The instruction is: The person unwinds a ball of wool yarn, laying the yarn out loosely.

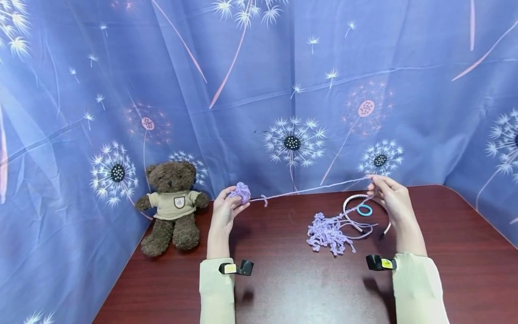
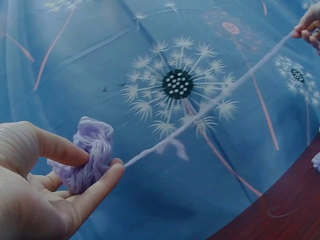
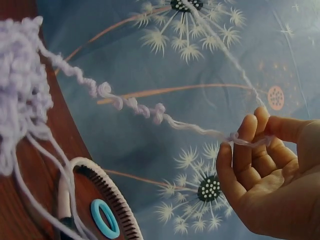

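Observation:
My left hand [image 1: 225, 208] holds a small wound bundle of lilac yarn [image 2: 92, 155] between thumb and fingers. From it a yarn strand [image 1: 315, 190], with a short tuft near the bundle, stretches taut above the table to my right hand [image 1: 390, 195]. The right thumb and fingers pinch the strand, as the right wrist view also shows. Below that hand, a knotted, curly length of yarn [image 3: 105, 90] runs down to a lilac curly-fringed yarn piece [image 1: 329, 234] lying on the table. Loose yarn ends trail beside it.
A white headband [image 1: 351, 198] and a blue ring [image 1: 364, 210] lie near the table's back edge, under the right hand. At the left sits a brown teddy bear [image 1: 171, 209] in a beige shirt. A blue dandelion-print curtain [image 1: 251, 148] hangs behind the dark red table [image 1: 283, 270].

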Tool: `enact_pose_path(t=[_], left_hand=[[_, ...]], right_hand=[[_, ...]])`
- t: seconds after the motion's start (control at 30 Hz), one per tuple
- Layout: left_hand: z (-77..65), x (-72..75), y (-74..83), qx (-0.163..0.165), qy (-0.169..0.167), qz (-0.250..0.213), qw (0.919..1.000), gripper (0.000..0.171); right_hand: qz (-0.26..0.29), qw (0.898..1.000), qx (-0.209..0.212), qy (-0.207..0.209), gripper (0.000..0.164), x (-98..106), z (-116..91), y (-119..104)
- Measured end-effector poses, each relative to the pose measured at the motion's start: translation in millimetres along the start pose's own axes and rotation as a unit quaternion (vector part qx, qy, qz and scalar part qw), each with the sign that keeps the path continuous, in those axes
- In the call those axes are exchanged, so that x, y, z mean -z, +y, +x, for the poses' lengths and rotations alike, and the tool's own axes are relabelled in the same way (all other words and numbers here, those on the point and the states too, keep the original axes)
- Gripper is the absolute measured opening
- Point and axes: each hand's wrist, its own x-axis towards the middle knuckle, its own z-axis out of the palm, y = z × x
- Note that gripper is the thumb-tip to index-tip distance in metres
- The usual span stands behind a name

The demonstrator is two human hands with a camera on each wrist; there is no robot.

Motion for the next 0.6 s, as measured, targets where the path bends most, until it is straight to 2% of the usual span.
enact_pose_path(t=[0.2, 0.37, 0.6], left_hand=[[0.7, 8.2, 6.1, -0.003, 0.018, -0.013, 0.9997, 0.031], [1.0, 13.1, 10.1, -0.002, 0.033, -0.016, 0.9993, 0.029], [-0.1, 19.1, 12.2, -0.003, 0.052, -0.019, 0.9985, 0.024]], right_hand=[[-0.01, 1.0, -0.002, 0.025, 0.02, 5.0, -0.2, -0.2], [0.003, 0.999, 0.006, 0.034, 0.02, 10.7, -0.4, 1.0], [0.014, 0.998, 0.005, 0.068, 0.023, 23.9, -1.4, 0.2]])
